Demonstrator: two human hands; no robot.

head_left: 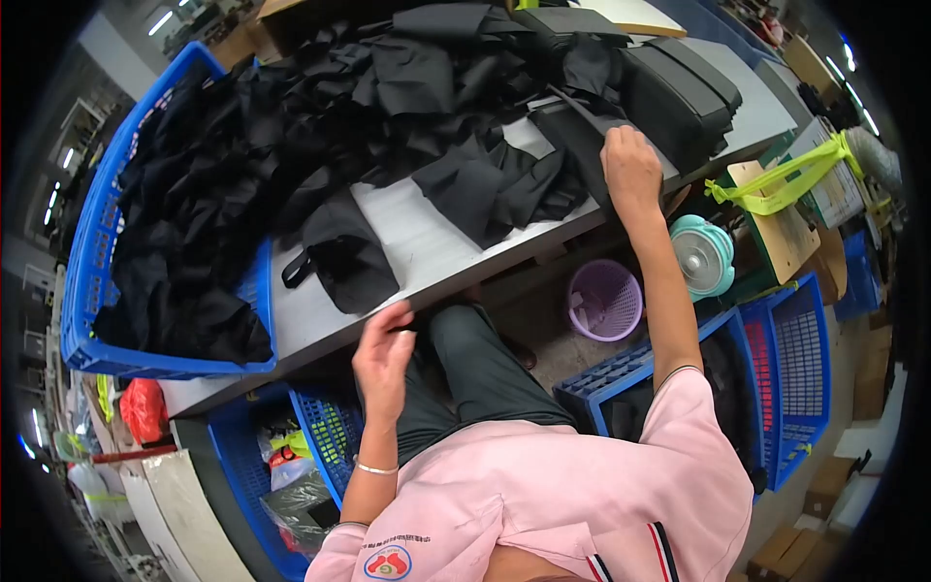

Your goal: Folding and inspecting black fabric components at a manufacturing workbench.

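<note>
My right hand is closed on the edge of a flat black fabric piece at the right of the table, beside a neat stack of black pieces. My left hand is just off the table's front edge, slightly blurred, fingers loosely curved and apart, with nothing visible in it. Nearest to it lies a black fabric piece with a small loop. Between my hands another black fabric piece lies loose on the grey table. Behind it spreads a large heap of black fabric.
A blue crate full of black fabric stands on the table's left. Below are a purple basket, a turquoise fan, and blue crates on the left and right. A yellow-green strap hangs at the far right.
</note>
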